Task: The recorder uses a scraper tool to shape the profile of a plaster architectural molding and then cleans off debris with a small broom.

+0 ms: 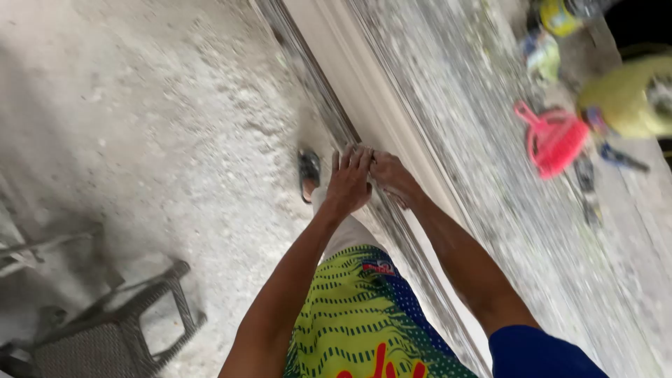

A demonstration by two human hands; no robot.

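We press our left hand (348, 183) flat and our right hand (389, 175) loosely curled against the ledge (364, 91), gripping nothing.

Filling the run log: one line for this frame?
left hand: pressed on long pale moulded beam | right hand: on beam beside it | grip: neither visibly closed | nearby: grey wicker chair, pink plastic dustpan

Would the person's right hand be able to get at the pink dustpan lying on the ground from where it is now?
Probably not as things stand: the right hand rests on the long pale moulding, and the pink dustpan lies well beyond it across rough ground. Nothing blocks the way, but the person would likely have to step over.
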